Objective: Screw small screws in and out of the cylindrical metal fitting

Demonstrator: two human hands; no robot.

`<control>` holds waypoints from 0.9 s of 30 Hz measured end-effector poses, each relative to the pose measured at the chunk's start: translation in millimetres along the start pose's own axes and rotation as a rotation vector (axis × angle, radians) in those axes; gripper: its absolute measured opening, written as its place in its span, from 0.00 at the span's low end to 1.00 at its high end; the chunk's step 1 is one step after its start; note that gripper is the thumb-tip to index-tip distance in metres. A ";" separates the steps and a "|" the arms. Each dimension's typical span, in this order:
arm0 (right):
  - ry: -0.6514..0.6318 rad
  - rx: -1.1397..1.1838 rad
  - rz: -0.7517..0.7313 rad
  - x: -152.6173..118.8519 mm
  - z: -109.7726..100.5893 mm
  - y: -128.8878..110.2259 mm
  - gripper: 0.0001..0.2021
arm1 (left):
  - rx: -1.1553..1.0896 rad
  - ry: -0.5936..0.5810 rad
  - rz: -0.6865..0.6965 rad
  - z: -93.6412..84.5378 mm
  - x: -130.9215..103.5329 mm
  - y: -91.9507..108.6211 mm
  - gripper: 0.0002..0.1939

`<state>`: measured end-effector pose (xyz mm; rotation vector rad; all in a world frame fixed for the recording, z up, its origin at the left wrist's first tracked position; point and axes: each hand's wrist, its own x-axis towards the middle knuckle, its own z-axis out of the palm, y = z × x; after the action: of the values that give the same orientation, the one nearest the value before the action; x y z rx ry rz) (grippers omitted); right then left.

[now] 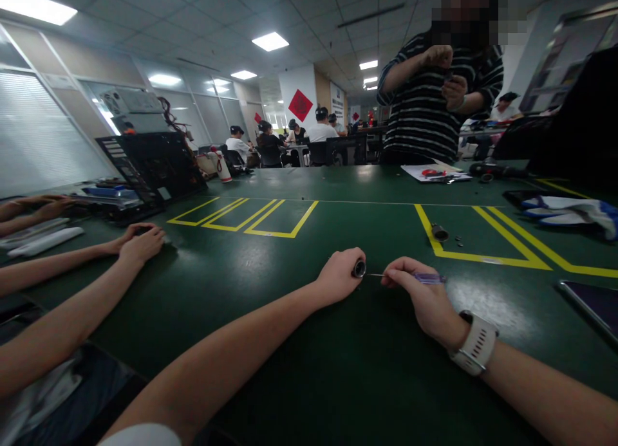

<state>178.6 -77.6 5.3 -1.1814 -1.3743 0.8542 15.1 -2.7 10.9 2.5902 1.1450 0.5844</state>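
Note:
My left hand [339, 275] is closed around a dark metal cylindrical part [358, 268], whose round open end faces right. My right hand [425, 298], with a pale watch on its wrist, grips a screwdriver [429, 278] with a purple translucent handle. Its thin shaft points left, and the tip is close to the part's open end; whether it touches is too small to tell. Beyond my right hand, a metal cylindrical piece [439, 232] lies on the yellow tape, with several small dark bits [458, 241] beside it.
The green table [270, 285] has yellow tape outlines. At left are another person's hands [142, 240] and a black computer case [161, 166]. Papers [425, 173], blue-white gloves [574, 213] and a dark flat device [591, 304] lie right. A person in stripes [422, 118] stands opposite.

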 end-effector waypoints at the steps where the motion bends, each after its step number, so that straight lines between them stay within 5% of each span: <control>1: 0.000 0.008 -0.002 0.1 0.2 -0.2 0.08 | -0.026 0.002 -0.012 0.2 0.3 -0.4 0.07; 7: -0.064 -0.099 -0.013 -0.9 2.7 -10.5 0.08 | -0.071 -0.007 0.022 2.0 2.1 -2.4 0.04; 16: -0.076 -0.360 -0.318 -8.6 9.8 -11.1 0.05 | 0.058 -0.007 0.194 3.2 0.2 -2.8 0.02; 27: -0.096 0.232 0.189 5.7 -0.1 -3.3 0.08 | 0.000 -0.019 0.213 1.4 0.4 -3.8 0.02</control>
<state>178.5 -73.0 10.0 -1.1124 -1.2136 1.1849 13.6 0.0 8.3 2.7310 0.8684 0.6023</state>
